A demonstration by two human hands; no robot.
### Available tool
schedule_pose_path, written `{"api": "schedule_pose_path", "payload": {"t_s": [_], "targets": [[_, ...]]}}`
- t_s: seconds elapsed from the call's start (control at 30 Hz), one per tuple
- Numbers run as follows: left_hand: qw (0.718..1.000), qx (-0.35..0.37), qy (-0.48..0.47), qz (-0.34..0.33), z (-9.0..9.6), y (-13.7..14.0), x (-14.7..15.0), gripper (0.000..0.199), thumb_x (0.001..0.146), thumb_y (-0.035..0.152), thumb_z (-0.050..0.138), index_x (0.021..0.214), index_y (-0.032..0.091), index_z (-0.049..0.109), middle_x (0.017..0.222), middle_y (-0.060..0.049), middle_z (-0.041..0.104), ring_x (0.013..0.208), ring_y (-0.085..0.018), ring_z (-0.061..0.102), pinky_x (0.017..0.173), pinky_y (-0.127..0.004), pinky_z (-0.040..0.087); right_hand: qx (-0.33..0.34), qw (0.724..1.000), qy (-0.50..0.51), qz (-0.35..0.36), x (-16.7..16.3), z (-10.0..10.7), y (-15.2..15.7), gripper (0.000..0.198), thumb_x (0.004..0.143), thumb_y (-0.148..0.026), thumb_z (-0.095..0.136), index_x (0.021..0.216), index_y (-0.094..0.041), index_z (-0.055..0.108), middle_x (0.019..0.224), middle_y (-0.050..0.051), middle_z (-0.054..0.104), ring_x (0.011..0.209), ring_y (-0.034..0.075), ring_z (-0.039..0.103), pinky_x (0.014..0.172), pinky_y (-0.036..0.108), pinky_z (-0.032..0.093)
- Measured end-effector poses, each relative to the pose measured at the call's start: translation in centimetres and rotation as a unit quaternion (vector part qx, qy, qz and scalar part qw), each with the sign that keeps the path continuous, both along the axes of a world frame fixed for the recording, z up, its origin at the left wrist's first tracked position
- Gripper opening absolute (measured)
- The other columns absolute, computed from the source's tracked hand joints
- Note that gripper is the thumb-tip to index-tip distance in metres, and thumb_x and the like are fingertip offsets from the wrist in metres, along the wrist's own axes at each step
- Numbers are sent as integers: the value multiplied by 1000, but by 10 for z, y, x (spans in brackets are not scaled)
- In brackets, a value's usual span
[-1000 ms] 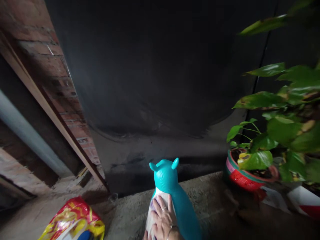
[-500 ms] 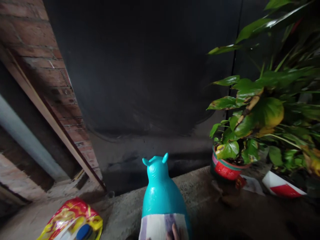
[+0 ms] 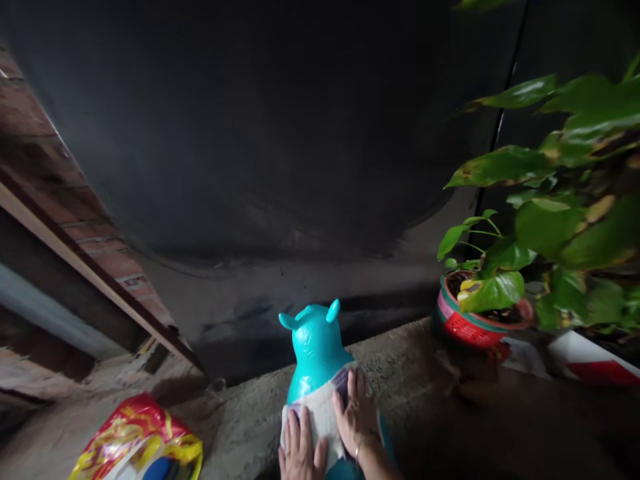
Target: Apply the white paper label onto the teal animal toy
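Right hand (image 3: pixel 357 415) rests atop cloth (image 3: pixel 320 412); turquoise toy (image 3: pixel 318 347) beneath.

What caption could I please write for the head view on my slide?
Both hands on a cloth over a turquoise toy, with a bag at left and a plant at right.

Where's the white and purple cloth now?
In the head view, at bottom centre, the cloth lies across the turquoise animal figure, under the left hand and right hand.
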State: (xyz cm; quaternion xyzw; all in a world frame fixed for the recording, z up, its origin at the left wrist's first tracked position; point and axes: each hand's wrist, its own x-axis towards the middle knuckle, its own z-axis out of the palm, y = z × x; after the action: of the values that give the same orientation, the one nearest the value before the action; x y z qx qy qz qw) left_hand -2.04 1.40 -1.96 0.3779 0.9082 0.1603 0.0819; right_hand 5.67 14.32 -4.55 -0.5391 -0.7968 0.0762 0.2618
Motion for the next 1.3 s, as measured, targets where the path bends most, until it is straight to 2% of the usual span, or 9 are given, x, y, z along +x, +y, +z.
{"api": "schedule_pose_path", "payload": {"t_s": [0.17, 0.3, 0.43, 0.53, 0.73, 0.93, 1.07, 1.17, 1.3], "targets": [[999, -15, -26, -20, 6, 36, -21, 59, 93, 36, 29, 149, 17, 25, 162, -10, 15, 150, -27, 12, 117, -55, 30, -113, 992, -41, 51, -10, 24, 31, 64, 99, -49, 28, 152, -13, 25, 157, 16, 25, 144, 35, 29, 110, 57, 38], [998, -43, -5, -36, 0, 29, -25, 60, 94, 36, 29, 149, 15, 22, 162, -11, 12, 150, -27, 13, 116, -54, 34, -150, 987, -50, 40, -10, 38, 22, 62, 99, -48, 29, 152, -15, 25, 158, 14, 24, 144, 32, 29, 112, 54, 37], [998, -45, 17, -41, -2, 21, -27, 60, 94, 37, 34, 149, 14, 25, 161, -13, 18, 149, -25, 15, 116, -43, 37, -193, 979, -64, 12, -3, 49, 4, 62, 98, -48, 33, 150, -15, 28, 157, 14, 26, 144, 31, 29, 112, 53, 38], [998, -37, 16, -54, 5, 9, -17, 57, 96, 38, 30, 148, 15, 28, 160, -14, 22, 149, -27, 18, 115, -48, 37, -212, 974, -79, -16, 15, 49, -17, 60, 97, -45, 39, 149, -15, 32, 156, 15, 28, 144, 33, 29, 111, 55, 39], [989, -53, 42, -129, 17, -38, 24, 57, 93, 32, 34, 147, 15, 32, 159, -14, 21, 149, -30, 17, 116, -56, 33, -229, 966, -86, -84, 64, 22, -84, 63, 99, -48, 28, 147, -8, 35, 148, 24, 39, 131, 33, 49, 103, 47, 48], [977, -56, 110, -174, 21, -54, 37, 58, 91, 34, 37, 144, 12, 36, 158, -16, 22, 148, -31, 19, 112, -54, 37, -144, 978, -44, -144, 76, -37, -134, 67, 95, -54, 33, 142, -8, 44, 142, 24, 47, 133, 37, 46, 107, 49, 45], [975, -81, 127, -162, 21, -46, 34, 59, 89, 36, 43, 145, 18, 36, 158, -11, 24, 147, -30, 23, 113, -53, 37, -150, 980, -1, -132, 76, -40, -112, 62, 95, -55, 35, 139, -14, 49, 139, 21, 51, 128, 35, 51, 105, 47, 48], [977, -95, 109, -156, 18, -38, 31, 62, 87, 37, 49, 145, 22, 35, 159, -9, 24, 148, -31, 22, 113, -55, 37, -166, 982, 27, -89, 75, -15, -79, 52, 98, -48, 30, 140, -23, 48, 135, 14, 56, 119, 28, 58, 95, 40, 54], [983, -78, 63, -153, 16, -17, 18, 59, 91, 36, 42, 147, 25, 30, 161, -8, 18, 149, -30, 15, 112, -60, 35, -191, 981, -22, -17, 59, 20, -29, 46, 98, -38, 31, 140, -25, 47, 137, 15, 54, 117, 28, 59, 91, 44, 55]]}}
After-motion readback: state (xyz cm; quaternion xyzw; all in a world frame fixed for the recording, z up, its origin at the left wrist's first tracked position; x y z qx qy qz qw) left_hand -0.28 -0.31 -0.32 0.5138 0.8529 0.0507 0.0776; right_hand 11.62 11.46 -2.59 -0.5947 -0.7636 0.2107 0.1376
